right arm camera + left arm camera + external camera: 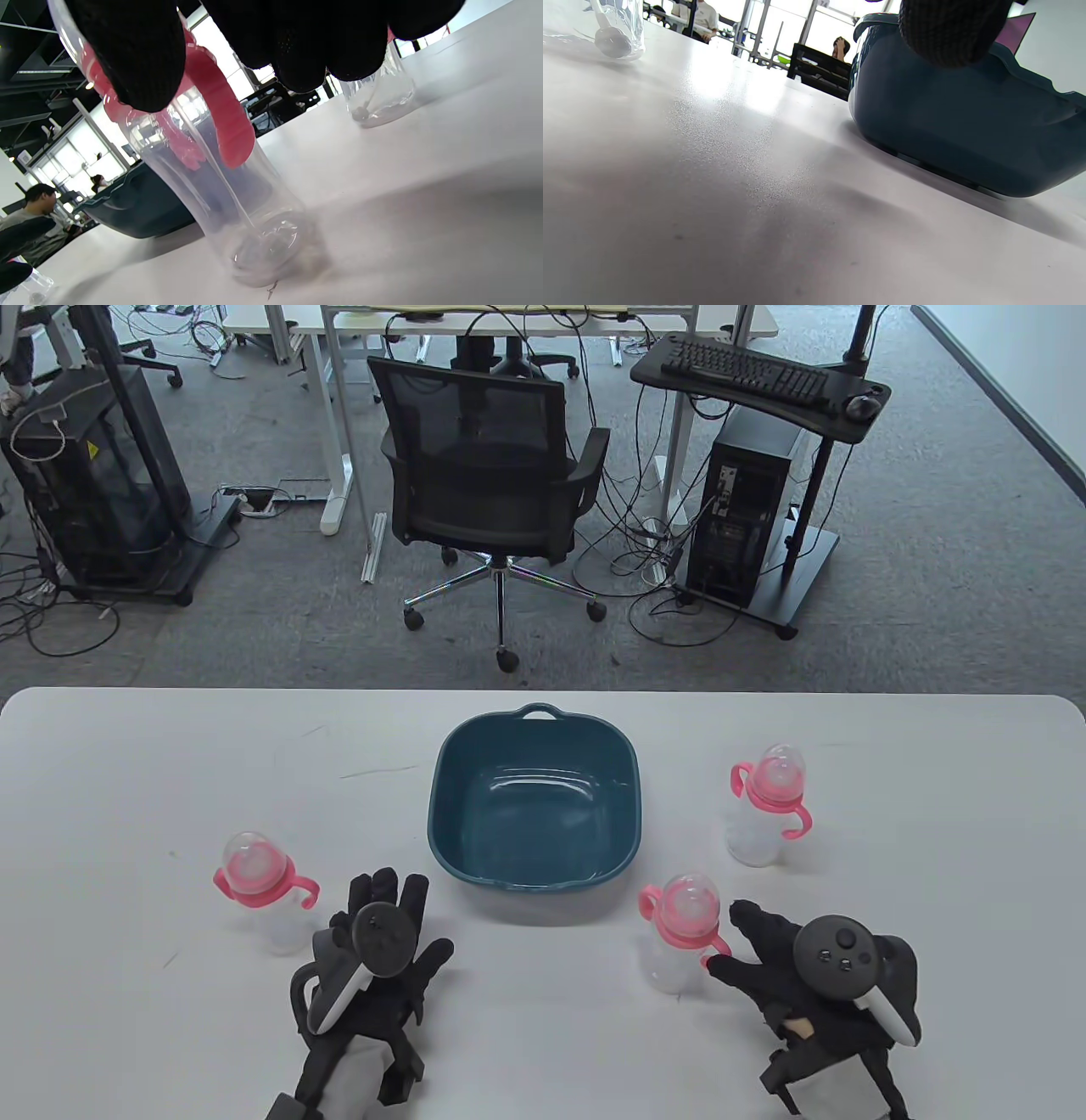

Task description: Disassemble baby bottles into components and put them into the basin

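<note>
Three clear baby bottles with pink handled collars and domed caps stand upright on the white table. One bottle (pixel 254 891) is at the left, one (pixel 683 937) (pixel 220 190) at the near right, one (pixel 764 806) (pixel 382 97) farther right. The teal basin (pixel 445 814) (pixel 967 127) sits between them with nothing in it. My right hand (pixel 734 937) reaches the near-right bottle, thumb and forefinger touching its pink handle (pixel 225 123), fingers (pixel 297 42) not closed round it. My left hand (pixel 390 916) lies flat on the table in front of the basin, holding nothing; one fingertip (pixel 950 29) shows.
Beyond the table's far edge (pixel 543 691) stand an office chair (pixel 492 475), a computer stand (pixel 755 509) and a dark cabinet (pixel 102 475). People sit at desks in the background of the wrist views.
</note>
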`<state>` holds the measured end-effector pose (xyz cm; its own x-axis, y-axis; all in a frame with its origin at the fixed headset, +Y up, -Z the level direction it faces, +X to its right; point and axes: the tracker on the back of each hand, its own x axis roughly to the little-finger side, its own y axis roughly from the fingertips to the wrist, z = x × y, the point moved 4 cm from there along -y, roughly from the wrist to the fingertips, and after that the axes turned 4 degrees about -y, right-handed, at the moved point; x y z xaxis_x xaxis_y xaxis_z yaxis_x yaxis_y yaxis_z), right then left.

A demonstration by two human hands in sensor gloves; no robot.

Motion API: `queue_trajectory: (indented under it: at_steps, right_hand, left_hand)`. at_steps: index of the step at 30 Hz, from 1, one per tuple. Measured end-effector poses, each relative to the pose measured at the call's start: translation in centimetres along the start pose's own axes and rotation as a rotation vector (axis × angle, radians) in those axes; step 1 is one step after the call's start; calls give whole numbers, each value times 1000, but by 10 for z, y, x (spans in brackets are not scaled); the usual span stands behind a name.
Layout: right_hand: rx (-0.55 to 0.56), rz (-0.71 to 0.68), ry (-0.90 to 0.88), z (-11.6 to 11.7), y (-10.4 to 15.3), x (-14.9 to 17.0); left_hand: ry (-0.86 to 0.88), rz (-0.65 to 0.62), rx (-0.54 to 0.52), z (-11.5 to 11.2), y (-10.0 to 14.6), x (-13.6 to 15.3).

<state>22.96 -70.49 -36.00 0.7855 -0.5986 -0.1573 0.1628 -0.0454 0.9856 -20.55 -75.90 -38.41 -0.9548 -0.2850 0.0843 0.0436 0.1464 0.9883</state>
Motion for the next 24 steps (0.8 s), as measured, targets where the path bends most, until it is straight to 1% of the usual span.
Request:
queue_trajectory:
  at_steps: [2,5,7,10,12,16,17,20,22,24]
  right_hand:
    - [47,-7,24,7,-2,-5]
    - [134,-15,69,4,-1,-9]
    - [152,-21,78,3,-1,-10]
    - [195,-62,82,-2,-1,-15]
    - [214,-85,88,-6,1,-22]
    - [266,-150,124,-19,6,-46]
    - [276,-163,123,-20,6,-50]
    - [296,-215,125,-21,6,-68]
    - [304,-251,119,-18,6,-82]
    - [300,-275,112,-15,5,-93]
  left_hand:
    - [4,-6,-3,0,0,0]
    - [22,-29,-26,5,2,-4]
    - [36,-54,-44,9,3,-8]
    - [76,-133,-78,19,9,-22]
    - [101,-204,-111,27,14,-36]
    - [168,-396,-210,50,27,-81]
    - [177,-432,-215,53,29,-90]
    - [264,-551,-206,61,32,-124]
    - [353,-591,-177,62,30,-143]
    - [427,-612,-153,60,26,-154]
